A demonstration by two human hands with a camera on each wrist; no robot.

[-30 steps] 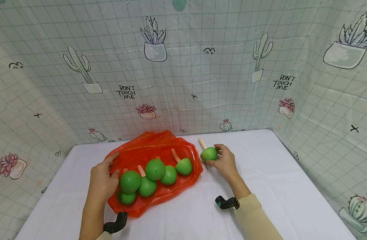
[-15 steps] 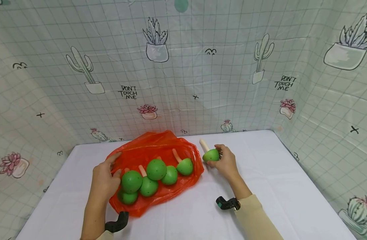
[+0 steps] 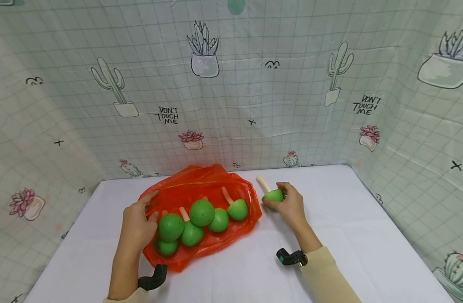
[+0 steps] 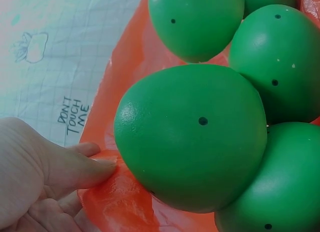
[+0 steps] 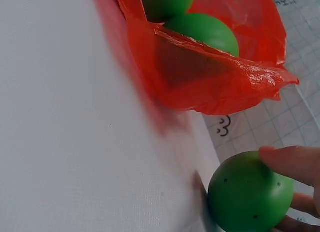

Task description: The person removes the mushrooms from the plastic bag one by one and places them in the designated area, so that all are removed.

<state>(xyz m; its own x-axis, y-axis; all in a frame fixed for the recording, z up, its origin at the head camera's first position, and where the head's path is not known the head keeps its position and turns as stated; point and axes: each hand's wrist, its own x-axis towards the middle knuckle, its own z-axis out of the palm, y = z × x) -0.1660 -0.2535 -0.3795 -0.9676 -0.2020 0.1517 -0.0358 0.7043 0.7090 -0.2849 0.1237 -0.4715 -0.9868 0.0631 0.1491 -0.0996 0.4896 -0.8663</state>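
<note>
With a clock face centred on the red plastic bag in the head view and twelve toward the gridded backdrop, your right hand is holding a green-capped toy mushroom between two and three o'clock, near the bag's edge but apart from it. Your thumb and fingers are clamping the cap from opposite sides, and the pale stem is pointing free toward eleven; the views are not showing clearly whether the mushroom is touching the white worktop. Your left hand, at nine o'clock, is pinching the bag's rim, with the thumb pressing on the plastic. Inside, six more green caps are crowding together from eight o'clock across to three, the rightmost mushroom leaning its stem toward eleven. Since the cap is looking smooth and round, you are likely doing best by spreading thumb and fingertips evenly across its widest part, because a hold nearer the crown could be slipping or twisting. If you are shifting it, be watching the stem tip, which could be catching on the thin rim. With the left hand, be holding the plastic lightly taut without lifting, as raising that side could be rolling the caps toward three.
</note>
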